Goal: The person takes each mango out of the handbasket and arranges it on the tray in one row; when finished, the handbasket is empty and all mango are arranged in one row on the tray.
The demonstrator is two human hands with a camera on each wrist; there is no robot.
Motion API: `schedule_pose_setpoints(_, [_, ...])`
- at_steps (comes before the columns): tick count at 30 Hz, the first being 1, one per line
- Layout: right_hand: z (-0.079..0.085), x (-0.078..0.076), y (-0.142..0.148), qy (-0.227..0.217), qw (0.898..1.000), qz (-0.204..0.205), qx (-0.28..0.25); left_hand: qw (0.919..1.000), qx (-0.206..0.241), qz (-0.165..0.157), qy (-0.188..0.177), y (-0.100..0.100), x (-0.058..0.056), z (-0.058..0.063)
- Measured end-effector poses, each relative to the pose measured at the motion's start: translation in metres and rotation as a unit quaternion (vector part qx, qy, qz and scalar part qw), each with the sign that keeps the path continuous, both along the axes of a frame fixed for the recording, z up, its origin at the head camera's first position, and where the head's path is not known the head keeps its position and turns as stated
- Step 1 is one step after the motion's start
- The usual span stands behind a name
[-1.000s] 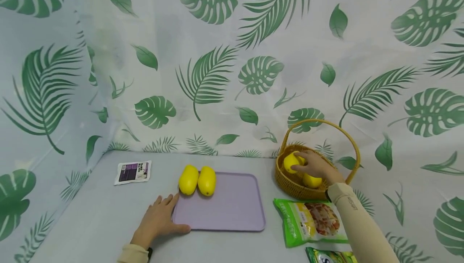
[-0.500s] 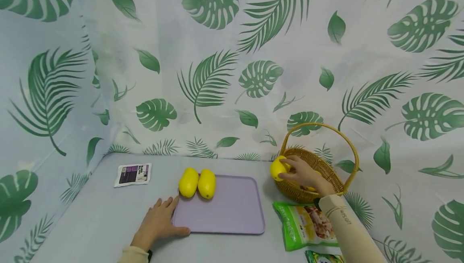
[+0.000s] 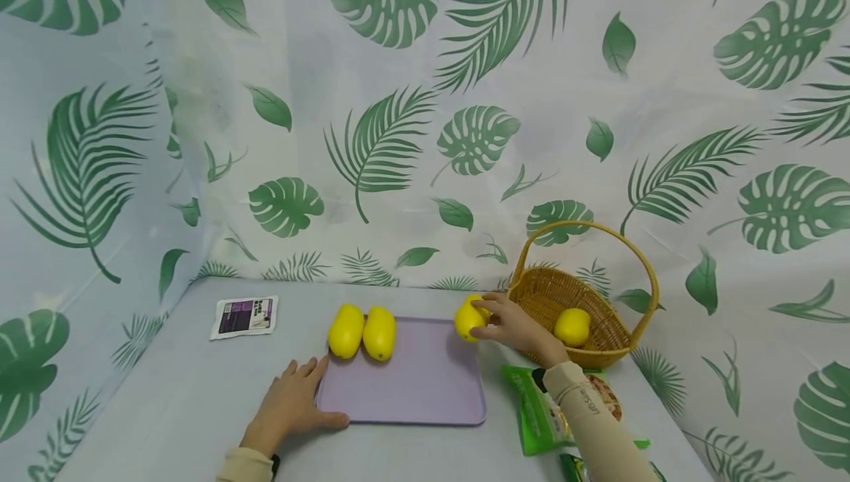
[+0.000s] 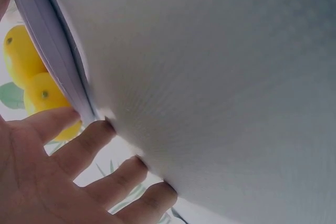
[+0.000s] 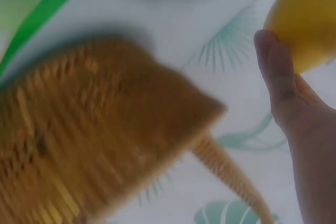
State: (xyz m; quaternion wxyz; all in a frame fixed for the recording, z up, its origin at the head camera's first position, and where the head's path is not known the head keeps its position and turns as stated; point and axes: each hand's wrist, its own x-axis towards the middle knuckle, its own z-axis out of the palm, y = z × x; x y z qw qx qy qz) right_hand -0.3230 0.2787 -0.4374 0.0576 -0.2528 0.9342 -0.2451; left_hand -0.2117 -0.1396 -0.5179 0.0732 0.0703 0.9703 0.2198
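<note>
My right hand [image 3: 514,325] holds a smooth yellow mango [image 3: 470,318] between thumb and fingers, over the back right corner of the lilac tray [image 3: 412,386]. The same mango [image 5: 310,19] shows at the upper right of the right wrist view. Two more mangoes, a left one [image 3: 346,331] and a right one [image 3: 379,333], lie side by side at the tray's back left. My left hand [image 3: 290,402] rests at the tray's front left corner, fingers spread on the table and thumb along the front edge. Another yellow fruit [image 3: 572,327] lies in the wicker basket [image 3: 544,294].
The basket's tall handle [image 3: 631,246] arches up at the right. A green food bag [image 3: 531,412] lies before it, partly under my right forearm, with another green packet [image 3: 571,467] nearer. A small white and purple packet [image 3: 244,317] lies back left. Leaf-printed cloth [image 3: 398,135] hangs behind.
My right hand has lifted the mango out of the basket and carried it left over the basket's rim to the tray's right edge. The left hand has stayed in place.
</note>
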Motion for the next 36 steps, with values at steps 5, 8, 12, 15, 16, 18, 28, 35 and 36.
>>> schedule_pose_setpoints(5, [-0.014,-0.005,-0.019,-0.028,0.999,0.000,-0.016,1.0000,-0.001,0.001,-0.004,0.000,0.000,0.000])
schedule_pose_setpoints(8, [-0.021,-0.007,-0.029,-0.024,1.000,0.008,-0.008,1.0000,0.001,0.002,-0.004,-0.001,-0.001,-0.001])
schedule_pose_setpoints(12, [-0.032,-0.009,-0.038,-0.022,1.000,0.013,-0.002,0.9999,0.003,0.003,-0.009,-0.001,-0.001,-0.002])
schedule_pose_setpoints(15, [-0.038,-0.010,-0.046,-0.025,1.000,0.018,-0.006,0.9999,0.003,0.005,-0.013,-0.001,-0.001,-0.002])
schedule_pose_setpoints(16, [-0.039,-0.011,-0.048,-0.024,1.000,0.019,-0.004,0.9999,0.003,0.005,-0.012,-0.001,0.000,-0.001])
schedule_pose_setpoints(18, [-0.040,-0.012,-0.054,-0.020,1.000,0.024,-0.002,0.9999,0.004,0.005,-0.009,-0.001,0.000,0.000])
schedule_pose_setpoints(28, [-0.042,-0.016,-0.075,-0.041,0.999,0.023,-0.010,1.0000,0.001,0.007,-0.005,-0.001,-0.001,-0.002])
schedule_pose_setpoints(35, [-0.047,-0.017,-0.084,-0.029,0.999,0.036,0.011,1.0000,0.000,0.006,-0.007,0.000,-0.001,0.001])
schedule_pose_setpoints(36, [-0.048,-0.017,-0.085,-0.028,0.999,0.040,0.015,1.0000,0.000,0.006,-0.007,0.000,0.000,0.001])
